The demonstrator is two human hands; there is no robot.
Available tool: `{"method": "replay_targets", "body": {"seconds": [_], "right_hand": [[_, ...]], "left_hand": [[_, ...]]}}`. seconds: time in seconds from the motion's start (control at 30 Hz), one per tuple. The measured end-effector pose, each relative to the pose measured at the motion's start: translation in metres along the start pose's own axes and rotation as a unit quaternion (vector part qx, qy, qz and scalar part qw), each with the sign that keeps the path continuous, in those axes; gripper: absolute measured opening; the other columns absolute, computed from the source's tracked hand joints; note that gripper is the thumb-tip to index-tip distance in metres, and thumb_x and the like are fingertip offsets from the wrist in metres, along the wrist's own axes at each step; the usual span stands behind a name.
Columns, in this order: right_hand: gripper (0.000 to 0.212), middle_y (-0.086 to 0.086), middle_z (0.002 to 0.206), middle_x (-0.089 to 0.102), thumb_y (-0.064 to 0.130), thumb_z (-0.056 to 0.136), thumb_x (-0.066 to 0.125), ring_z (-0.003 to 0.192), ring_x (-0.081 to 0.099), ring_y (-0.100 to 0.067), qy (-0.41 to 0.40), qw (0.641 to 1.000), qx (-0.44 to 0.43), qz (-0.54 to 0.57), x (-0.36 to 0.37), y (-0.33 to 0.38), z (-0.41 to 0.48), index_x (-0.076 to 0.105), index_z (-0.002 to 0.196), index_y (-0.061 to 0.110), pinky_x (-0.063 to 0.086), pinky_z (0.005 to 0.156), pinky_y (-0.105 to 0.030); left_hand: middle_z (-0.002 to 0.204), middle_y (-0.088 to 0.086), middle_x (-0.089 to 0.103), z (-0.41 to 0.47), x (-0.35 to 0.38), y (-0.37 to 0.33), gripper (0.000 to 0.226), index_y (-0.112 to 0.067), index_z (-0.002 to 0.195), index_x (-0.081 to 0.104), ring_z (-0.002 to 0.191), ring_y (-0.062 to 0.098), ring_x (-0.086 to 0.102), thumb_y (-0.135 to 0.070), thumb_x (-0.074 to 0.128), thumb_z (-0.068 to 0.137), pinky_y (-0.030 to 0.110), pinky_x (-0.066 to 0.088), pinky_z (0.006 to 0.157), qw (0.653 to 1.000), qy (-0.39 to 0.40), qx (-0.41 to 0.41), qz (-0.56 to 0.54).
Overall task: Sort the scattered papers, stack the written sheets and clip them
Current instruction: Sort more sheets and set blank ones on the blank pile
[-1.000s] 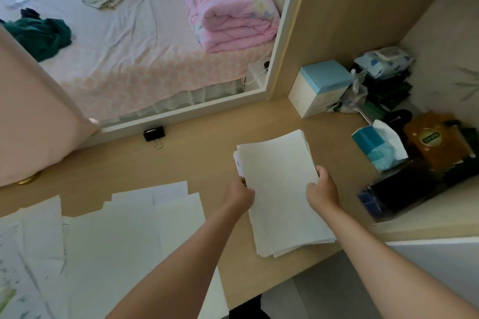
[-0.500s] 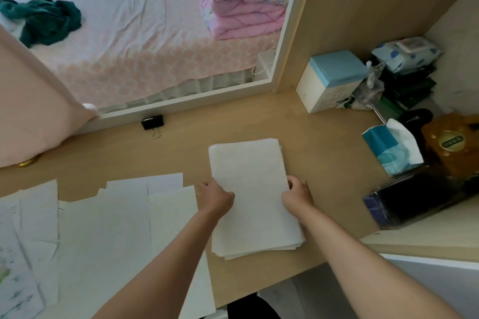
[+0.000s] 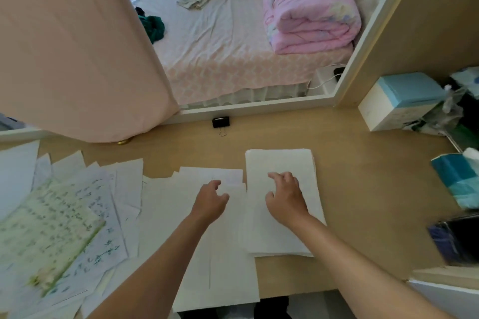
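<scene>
A neat stack of white sheets (image 3: 280,160) lies flat on the wooden desk (image 3: 368,202), right of centre. My right hand (image 3: 286,195) rests on top of it with loosely bent fingers and grips nothing. My left hand (image 3: 211,201) hovers over the blank sheets (image 3: 220,261) just left of the stack, fingers loosely curled and empty. Scattered written sheets (image 3: 59,225) with green and blue handwriting cover the desk's left side. A black binder clip (image 3: 220,122) sits at the desk's back edge.
A pink curtain (image 3: 77,46) hangs over the desk's back left. On the right stand a white and blue box (image 3: 399,101), a teal tissue pack (image 3: 458,179) and dark clutter (image 3: 456,241). A bed with a folded pink quilt (image 3: 308,8) lies beyond the desk.
The stack has been set flat on the desk and both hands have let go of its edges. My left hand has moved left, over the blank sheets. The view has swung left.
</scene>
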State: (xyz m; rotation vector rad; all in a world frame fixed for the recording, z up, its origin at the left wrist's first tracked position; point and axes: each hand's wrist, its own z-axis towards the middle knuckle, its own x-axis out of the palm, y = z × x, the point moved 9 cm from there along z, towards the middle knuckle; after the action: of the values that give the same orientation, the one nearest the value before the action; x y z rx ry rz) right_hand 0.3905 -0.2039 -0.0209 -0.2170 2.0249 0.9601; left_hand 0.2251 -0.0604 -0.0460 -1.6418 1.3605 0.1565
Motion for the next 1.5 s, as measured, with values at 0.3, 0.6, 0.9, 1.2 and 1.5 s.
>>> {"method": "replay_targets", "body": {"seconds": [0.3, 0.6, 0.9, 1.2, 1.5], "right_hand": [[0.076, -0.013, 0.163, -0.020, 0.033, 0.095, 0.044, 0.150, -0.018, -0.031, 0.213, 0.966, -0.005, -0.144, 0.165, 0.085, -0.042, 0.004, 0.158, 0.020, -0.001, 0.123, -0.046], [0.074, -0.002, 0.166, 0.000, 0.017, 0.092, 0.053, 0.153, -0.004, -0.020, 0.104, 0.990, 0.087, 0.029, 0.199, 0.155, -0.022, 0.018, 0.157, 0.022, 0.011, 0.123, -0.038], [0.102, -0.009, 0.144, 0.043, 0.050, 0.067, 0.083, 0.129, 0.047, -0.030, 0.007, 0.946, 0.314, 0.077, 0.178, 0.094, -0.044, 0.030, 0.147, 0.015, 0.046, 0.098, -0.038], [0.094, -0.012, 0.136, 0.035, 0.040, 0.064, 0.088, 0.114, 0.048, -0.032, -0.051, 0.936, 0.339, 0.077, 0.184, 0.101, -0.049, 0.036, 0.137, 0.014, 0.047, 0.083, -0.037], [0.030, -0.004, 0.096, 0.073, 0.019, 0.076, 0.083, 0.080, 0.067, -0.020, -0.047, 0.941, 0.265, 0.207, 0.154, 0.102, -0.043, 0.072, 0.103, 0.010, 0.052, 0.067, -0.027]], "left_hand": [[0.166, 0.004, -0.002, -0.004, -0.085, 0.153, 0.089, -0.021, 0.157, 0.010, 0.152, 0.027, 0.001, -0.053, 0.058, 0.089, 0.044, 0.019, 0.120, 0.943, 0.016, 0.042, 0.328], [0.161, 0.006, -0.029, 0.019, -0.134, 0.220, 0.115, -0.024, 0.156, -0.013, 0.149, 0.027, -0.023, -0.075, 0.055, 0.078, 0.048, -0.007, 0.121, 0.919, 0.036, 0.126, 0.373], [0.160, 0.007, -0.030, 0.016, -0.102, 0.199, 0.117, -0.025, 0.157, -0.011, 0.148, 0.028, -0.026, -0.075, 0.057, 0.076, 0.049, -0.011, 0.121, 0.917, 0.048, 0.210, 0.335], [0.160, 0.006, -0.031, 0.016, -0.092, 0.196, 0.111, -0.033, 0.155, -0.012, 0.148, 0.032, -0.025, -0.076, 0.054, 0.077, 0.046, -0.012, 0.120, 0.920, 0.045, 0.223, 0.319], [0.165, 0.003, 0.008, 0.030, -0.138, 0.197, 0.090, -0.020, 0.158, 0.009, 0.151, 0.025, 0.008, -0.043, 0.064, 0.089, 0.040, 0.017, 0.123, 0.971, -0.039, 0.179, 0.156]]}}
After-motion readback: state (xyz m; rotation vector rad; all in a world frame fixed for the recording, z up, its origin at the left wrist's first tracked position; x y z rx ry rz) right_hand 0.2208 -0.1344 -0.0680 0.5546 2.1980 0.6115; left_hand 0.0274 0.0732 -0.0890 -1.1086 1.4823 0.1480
